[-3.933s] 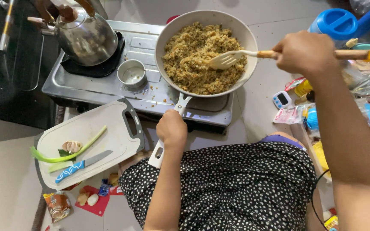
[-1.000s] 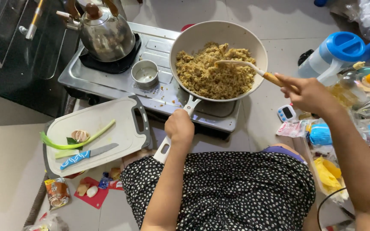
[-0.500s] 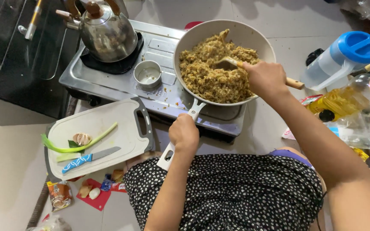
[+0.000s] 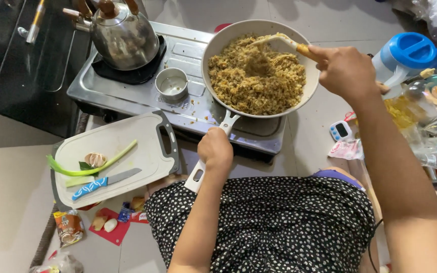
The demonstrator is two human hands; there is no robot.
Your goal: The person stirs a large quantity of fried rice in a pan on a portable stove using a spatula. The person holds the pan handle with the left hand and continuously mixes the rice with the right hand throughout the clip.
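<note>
My left hand (image 4: 215, 148) clamps the round white frying pan's (image 4: 310, 91) handle while my right hand's (image 4: 347, 71) fingers grip the white wooden-handled spatula (image 4: 279, 41) over the fried rice (image 4: 256, 76).

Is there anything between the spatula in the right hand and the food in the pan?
Nothing visible. The right hand holds the spatula directly over the fried rice in the frying pan; the left hand grips its handle.
</note>
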